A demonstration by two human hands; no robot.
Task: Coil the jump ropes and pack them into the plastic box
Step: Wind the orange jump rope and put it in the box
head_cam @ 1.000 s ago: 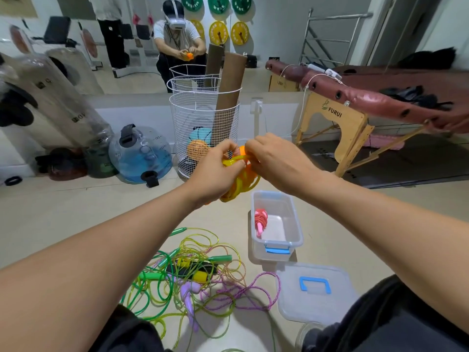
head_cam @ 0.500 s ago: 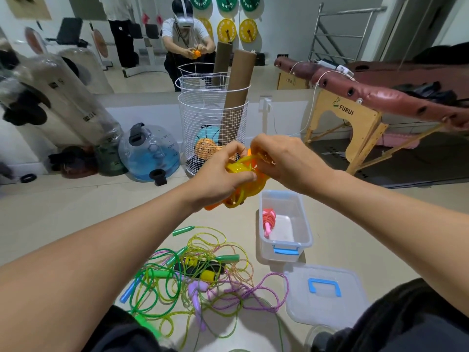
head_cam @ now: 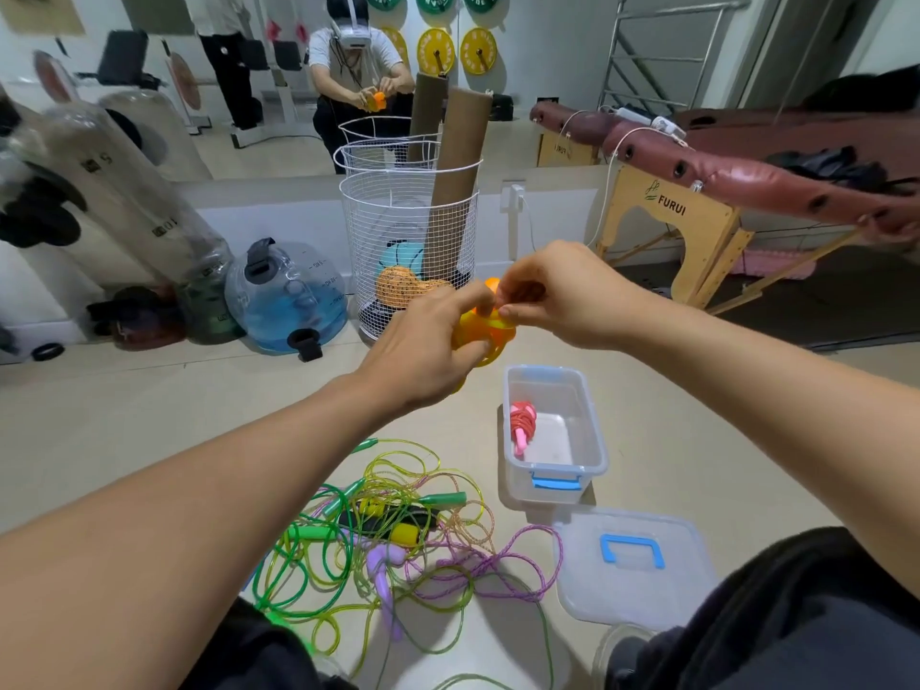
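Note:
A coiled yellow jump rope with orange handles (head_cam: 484, 331) is held in the air above the floor. My left hand (head_cam: 423, 346) grips the coil from the left and below. My right hand (head_cam: 552, 293) pinches its top from the right. Below them stands the open clear plastic box (head_cam: 592, 440) with blue latches, holding a coiled red rope with pink handles (head_cam: 521, 423). A tangle of green, yellow and purple jump ropes (head_cam: 388, 535) lies on the floor in front of me.
The box lid (head_cam: 632, 565) with a blue handle lies right of the tangle. A white wire basket (head_cam: 410, 251) with cardboard tubes stands behind, a blue water jug (head_cam: 286, 298) to its left, a massage table (head_cam: 697, 191) at right. A mirror shows a person.
Both hands stay on the yellow rope coil. The right-hand fingers have shifted to pinch the top of the coil. The view has tilted slightly.

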